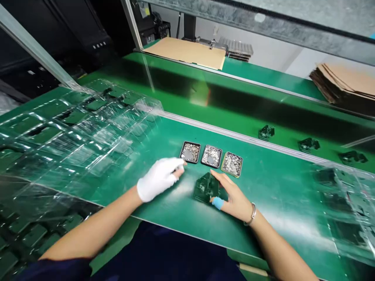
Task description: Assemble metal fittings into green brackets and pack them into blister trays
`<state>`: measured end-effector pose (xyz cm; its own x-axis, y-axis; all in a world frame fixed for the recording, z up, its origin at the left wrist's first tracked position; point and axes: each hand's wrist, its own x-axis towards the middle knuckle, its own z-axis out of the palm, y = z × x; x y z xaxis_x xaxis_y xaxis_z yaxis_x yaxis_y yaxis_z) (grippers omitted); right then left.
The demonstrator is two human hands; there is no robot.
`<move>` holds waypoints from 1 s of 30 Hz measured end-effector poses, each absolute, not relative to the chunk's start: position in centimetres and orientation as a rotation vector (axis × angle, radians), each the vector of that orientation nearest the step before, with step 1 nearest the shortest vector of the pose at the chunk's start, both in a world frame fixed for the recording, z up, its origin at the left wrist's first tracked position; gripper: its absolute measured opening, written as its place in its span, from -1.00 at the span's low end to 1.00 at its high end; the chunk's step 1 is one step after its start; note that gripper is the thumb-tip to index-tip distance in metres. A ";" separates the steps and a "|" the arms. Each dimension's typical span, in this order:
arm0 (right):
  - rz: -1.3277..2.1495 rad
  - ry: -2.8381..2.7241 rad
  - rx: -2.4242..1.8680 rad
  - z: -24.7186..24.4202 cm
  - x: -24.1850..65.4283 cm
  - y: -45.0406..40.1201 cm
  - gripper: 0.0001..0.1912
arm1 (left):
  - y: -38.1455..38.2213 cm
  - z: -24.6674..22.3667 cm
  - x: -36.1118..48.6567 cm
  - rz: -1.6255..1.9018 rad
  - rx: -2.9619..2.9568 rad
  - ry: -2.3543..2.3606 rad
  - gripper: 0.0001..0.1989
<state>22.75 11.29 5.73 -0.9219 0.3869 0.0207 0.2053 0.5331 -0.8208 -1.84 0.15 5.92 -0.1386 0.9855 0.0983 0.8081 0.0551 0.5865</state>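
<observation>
My left hand (160,178) wears a white glove with bare fingertips. Its fingers are drawn together just in front of the left small tray (187,159); anything between the tips is too small to make out. Beside that tray stand a middle tray (211,165) and a right tray (231,173), all holding small shiny metal pieces. My right hand (234,197), with a blue wrap on the thumb and a bracelet at the wrist, grips a dark, angular, see-through plastic part (206,187) by its right side, low over the green table (175,218).
Stacked clear plastic trays (117,117) cover the left side; another clear tray (351,199) with dark parts lies at right. Behind a metal rail (211,127), several similar parts (266,132) sit on a green belt. Cardboard sheets (187,52) lie beyond, under an overhead beam (263,19).
</observation>
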 end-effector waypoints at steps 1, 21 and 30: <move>1.213 -2.678 -0.464 6.0 22.9 11.5 -0.27 | 1.6 6.3 -2.7 0.655 1.834 2.098 -0.76; 0.827 -2.825 -0.260 5.8 22.9 11.2 -0.46 | 9.8 4.8 -2.4 -0.001 2.057 2.230 -0.78; 0.848 -2.617 -0.311 6.3 22.4 12.2 -0.55 | 4.8 9.0 -3.1 0.905 1.495 1.841 -0.74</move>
